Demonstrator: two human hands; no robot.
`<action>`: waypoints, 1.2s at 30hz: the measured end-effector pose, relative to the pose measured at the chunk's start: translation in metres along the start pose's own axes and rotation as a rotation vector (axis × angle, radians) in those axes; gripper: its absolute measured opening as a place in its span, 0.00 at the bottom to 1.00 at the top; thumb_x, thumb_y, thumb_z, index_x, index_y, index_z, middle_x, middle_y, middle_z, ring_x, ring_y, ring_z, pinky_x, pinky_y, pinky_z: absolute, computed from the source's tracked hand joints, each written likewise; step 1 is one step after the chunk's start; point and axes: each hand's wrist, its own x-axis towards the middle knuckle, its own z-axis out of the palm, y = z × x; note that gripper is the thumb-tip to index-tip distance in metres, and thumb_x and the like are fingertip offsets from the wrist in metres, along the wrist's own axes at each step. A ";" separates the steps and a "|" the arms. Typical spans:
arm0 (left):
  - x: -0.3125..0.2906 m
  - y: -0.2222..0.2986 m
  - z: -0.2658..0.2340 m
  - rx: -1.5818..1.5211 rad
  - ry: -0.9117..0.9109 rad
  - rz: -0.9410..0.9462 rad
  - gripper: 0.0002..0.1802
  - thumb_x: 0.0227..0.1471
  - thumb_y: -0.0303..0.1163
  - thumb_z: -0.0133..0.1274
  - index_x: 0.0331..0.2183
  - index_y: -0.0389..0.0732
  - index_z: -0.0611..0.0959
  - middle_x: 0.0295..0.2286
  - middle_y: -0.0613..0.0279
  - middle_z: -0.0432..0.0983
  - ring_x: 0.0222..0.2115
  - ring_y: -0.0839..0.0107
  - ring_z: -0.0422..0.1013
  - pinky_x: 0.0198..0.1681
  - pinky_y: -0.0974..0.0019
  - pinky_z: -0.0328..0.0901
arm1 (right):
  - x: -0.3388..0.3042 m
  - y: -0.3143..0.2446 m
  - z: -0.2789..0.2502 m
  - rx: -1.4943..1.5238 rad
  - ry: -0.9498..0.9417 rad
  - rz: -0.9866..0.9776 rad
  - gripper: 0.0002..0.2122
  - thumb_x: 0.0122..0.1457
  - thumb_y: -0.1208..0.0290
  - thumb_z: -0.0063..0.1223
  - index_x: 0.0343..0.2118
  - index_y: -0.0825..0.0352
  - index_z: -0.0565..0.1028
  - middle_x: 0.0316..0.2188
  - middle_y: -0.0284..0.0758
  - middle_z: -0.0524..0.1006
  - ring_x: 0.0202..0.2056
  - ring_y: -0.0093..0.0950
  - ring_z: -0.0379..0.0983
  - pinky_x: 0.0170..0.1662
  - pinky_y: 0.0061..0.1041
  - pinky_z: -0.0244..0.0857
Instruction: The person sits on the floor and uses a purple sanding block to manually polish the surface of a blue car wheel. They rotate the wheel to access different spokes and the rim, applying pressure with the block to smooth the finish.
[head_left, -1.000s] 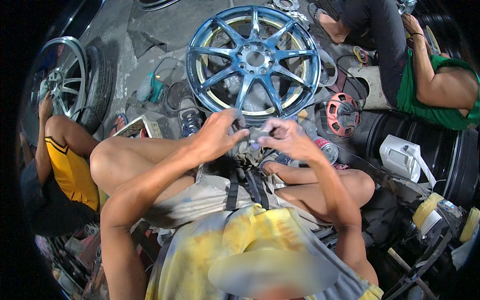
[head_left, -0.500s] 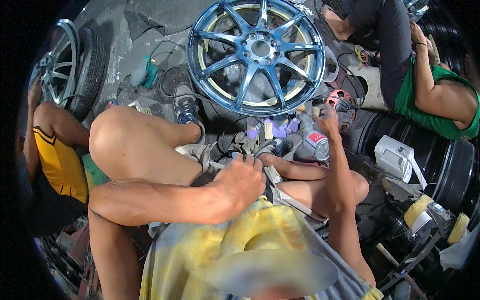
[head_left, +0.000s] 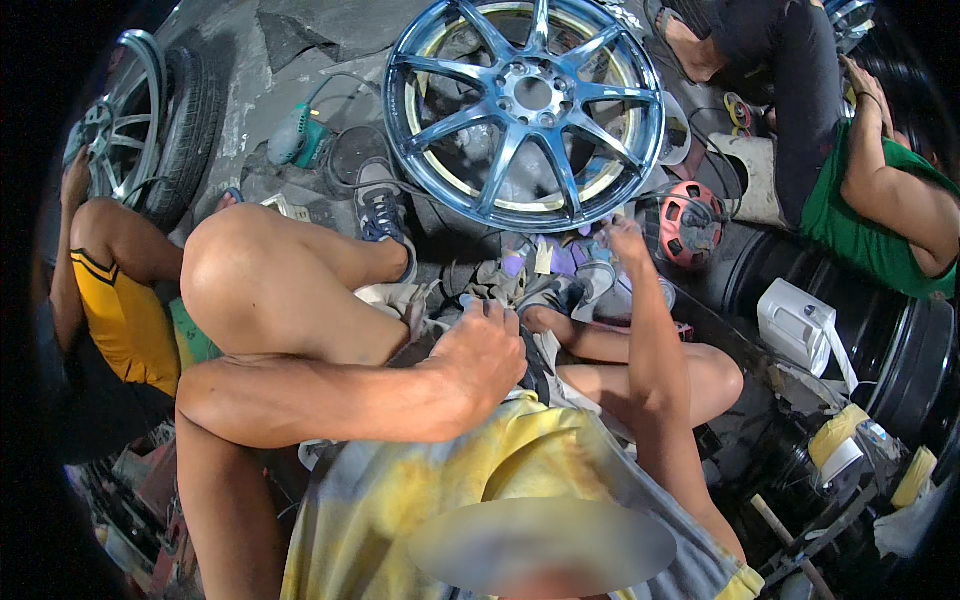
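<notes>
My left hand [head_left: 478, 345] is closed over my lap, its fingers curled; what they hold, if anything, is hidden. My right hand [head_left: 624, 241] reaches to the lower right edge of a glossy blue multi-spoke wheel rim [head_left: 513, 165]. Its fingers are drawn together beside the rim and some small purple scraps [head_left: 565, 258]; anything between them is too small to make out. The rim stands tilted in front of me, its spoked face towards me. Behind my right forearm, a clear bottle [head_left: 662, 298] is mostly hidden.
A green sander [head_left: 297, 137] with a cord lies left of the rim. Right of it sits a red round tool [head_left: 690, 225]. A white container [head_left: 796, 325] rests by black wheels. People sit at both sides; the left one is beside a grey rim [head_left: 125, 125] and tyre [head_left: 185, 140].
My right hand has moved left from the red tool and bottle to the blue rim's lower edge. The left hand stays in my lap. The view has shifted slightly.
</notes>
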 end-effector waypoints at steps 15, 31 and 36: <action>0.006 -0.002 0.002 0.010 -0.004 -0.028 0.13 0.49 0.31 0.54 0.37 0.38 0.83 0.37 0.54 0.75 0.43 0.61 0.71 0.45 0.58 0.66 | -0.046 0.007 -0.007 -1.240 0.364 0.043 0.10 0.53 0.66 0.53 0.34 0.63 0.80 0.36 0.44 0.80 0.40 0.42 0.79 0.42 0.36 0.74; 0.014 -0.002 0.017 0.048 0.056 -0.081 0.11 0.48 0.30 0.54 0.36 0.39 0.84 0.36 0.56 0.75 0.42 0.63 0.72 0.41 0.62 0.66 | -0.020 -0.031 -0.039 0.093 0.141 -0.073 0.05 0.56 0.73 0.59 0.32 0.68 0.78 0.27 0.35 0.79 0.28 0.27 0.77 0.31 0.28 0.72; 0.016 -0.005 0.017 0.076 0.068 -0.086 0.10 0.49 0.31 0.53 0.34 0.40 0.84 0.35 0.57 0.76 0.40 0.64 0.72 0.40 0.63 0.66 | -0.038 -0.040 -0.048 0.143 -0.037 0.015 0.05 0.58 0.70 0.59 0.33 0.66 0.78 0.27 0.31 0.78 0.26 0.22 0.75 0.30 0.21 0.70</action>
